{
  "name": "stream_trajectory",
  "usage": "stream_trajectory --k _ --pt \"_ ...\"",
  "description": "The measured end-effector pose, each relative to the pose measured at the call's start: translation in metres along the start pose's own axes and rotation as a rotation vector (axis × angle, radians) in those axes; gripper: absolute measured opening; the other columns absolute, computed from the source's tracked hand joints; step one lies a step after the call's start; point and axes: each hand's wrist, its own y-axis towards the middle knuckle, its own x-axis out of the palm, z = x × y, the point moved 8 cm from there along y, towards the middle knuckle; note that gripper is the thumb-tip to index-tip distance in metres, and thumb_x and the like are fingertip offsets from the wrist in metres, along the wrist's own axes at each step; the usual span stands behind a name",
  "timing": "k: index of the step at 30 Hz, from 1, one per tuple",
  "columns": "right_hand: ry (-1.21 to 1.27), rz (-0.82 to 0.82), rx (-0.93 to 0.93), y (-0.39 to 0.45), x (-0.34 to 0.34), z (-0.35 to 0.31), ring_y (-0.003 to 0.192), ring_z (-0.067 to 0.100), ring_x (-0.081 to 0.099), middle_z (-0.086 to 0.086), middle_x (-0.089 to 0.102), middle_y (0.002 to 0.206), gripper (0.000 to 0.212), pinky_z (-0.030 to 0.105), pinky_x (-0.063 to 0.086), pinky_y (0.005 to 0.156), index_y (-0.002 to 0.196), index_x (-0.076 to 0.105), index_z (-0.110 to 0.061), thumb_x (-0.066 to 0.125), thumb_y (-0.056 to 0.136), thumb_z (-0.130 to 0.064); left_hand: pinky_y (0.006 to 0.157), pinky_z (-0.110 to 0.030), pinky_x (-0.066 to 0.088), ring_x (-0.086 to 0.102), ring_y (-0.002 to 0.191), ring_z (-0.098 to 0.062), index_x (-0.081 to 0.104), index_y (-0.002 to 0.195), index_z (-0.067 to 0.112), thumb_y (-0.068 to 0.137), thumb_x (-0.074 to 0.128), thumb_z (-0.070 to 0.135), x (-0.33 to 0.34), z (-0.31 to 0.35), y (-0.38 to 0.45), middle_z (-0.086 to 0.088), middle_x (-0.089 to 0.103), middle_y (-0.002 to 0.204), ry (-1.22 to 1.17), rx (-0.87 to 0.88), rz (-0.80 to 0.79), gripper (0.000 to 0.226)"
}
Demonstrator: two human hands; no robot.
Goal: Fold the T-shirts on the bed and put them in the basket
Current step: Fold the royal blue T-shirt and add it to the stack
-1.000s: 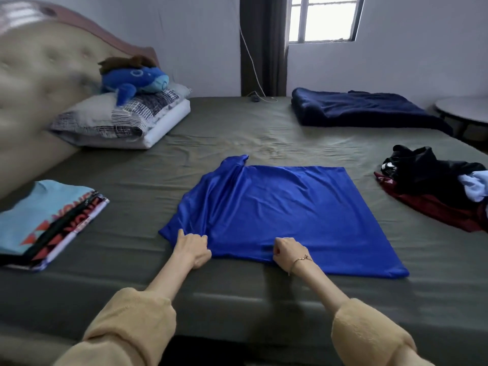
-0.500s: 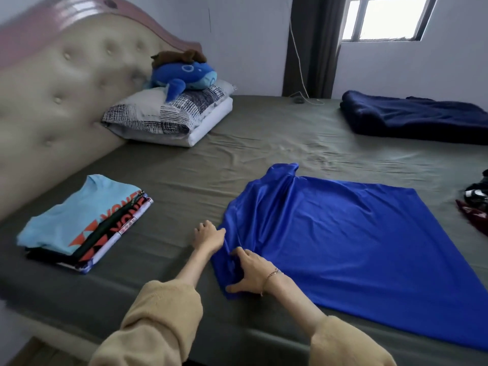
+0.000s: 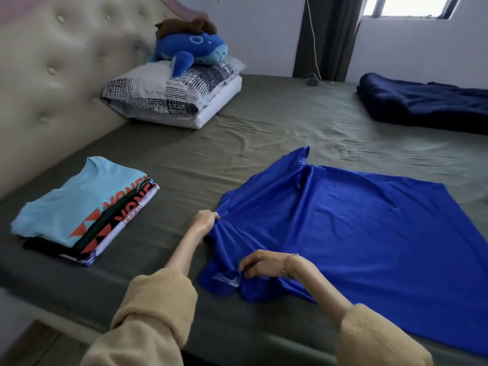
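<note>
A royal blue T-shirt [image 3: 356,228] lies spread on the grey-green bed [image 3: 237,143], its left end bunched up. My left hand [image 3: 204,221] pinches the shirt's left edge. My right hand [image 3: 261,264] grips a fold of the shirt near the front edge, beside a small white label. A stack of folded T-shirts [image 3: 84,207], light blue on top, rests on the bed to the left. No basket is in view.
Pillows [image 3: 174,99] with a blue plush toy [image 3: 190,52] sit by the padded headboard [image 3: 52,70]. A dark navy blanket [image 3: 425,104] lies at the far right. A cable [image 3: 315,62] hangs by the curtain.
The view has swung left, so the dark clothes pile at the right is out of sight. Both hands have moved to the shirt's left end and gathered the fabric there.
</note>
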Motion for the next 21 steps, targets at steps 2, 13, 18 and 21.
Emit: stream_trajectory --k 2,13,18,21 --pt "-0.013 -0.013 0.023 0.001 0.002 0.0 0.067 0.004 0.04 -0.008 0.049 0.079 0.018 0.014 0.035 0.066 0.09 0.058 -0.023 0.048 0.093 -0.009 0.076 -0.038 0.041 0.056 0.097 -0.035 0.052 0.064 0.009 0.091 0.056 0.013 -0.007 -0.007 -0.001 -0.025 0.062 0.107 0.035 0.037 0.033 0.028" --pt "-0.053 0.263 0.034 -0.02 0.0 -0.001 0.093 0.012 0.056 -0.004 0.065 0.09 0.009 0.025 0.043 0.089 0.079 0.062 -0.025 0.059 0.086 -0.023 0.099 -0.028 0.04 0.051 0.118 -0.019 0.057 0.124 0.006 0.077 0.072 0.043 0.002 -0.034 -0.033 0.0 0.057 0.125 0.042 -0.026 -0.319 0.062" --pt "-0.124 0.612 0.273 -0.053 -0.015 0.021 0.075 0.022 0.056 0.002 0.057 0.074 0.032 0.029 0.042 0.063 0.063 0.049 -0.019 0.058 0.086 -0.04 0.1 -0.035 0.044 0.059 0.11 -0.022 0.056 0.122 0.003 0.072 0.076 0.037 -0.002 -0.045 -0.063 -0.007 0.061 0.125 0.303 0.051 -0.42 0.063" --pt "-0.006 0.683 0.45 -0.07 -0.014 0.036 0.063 0.021 0.064 0.002 0.066 0.065 0.029 0.028 0.05 0.066 0.076 0.047 -0.012 0.054 0.085 -0.039 0.08 -0.033 0.048 0.06 0.076 -0.019 0.054 0.109 0.004 0.095 0.055 0.025 -0.003 -0.043 -0.074 -0.007 0.061 0.108 0.35 0.096 -0.4 0.026"
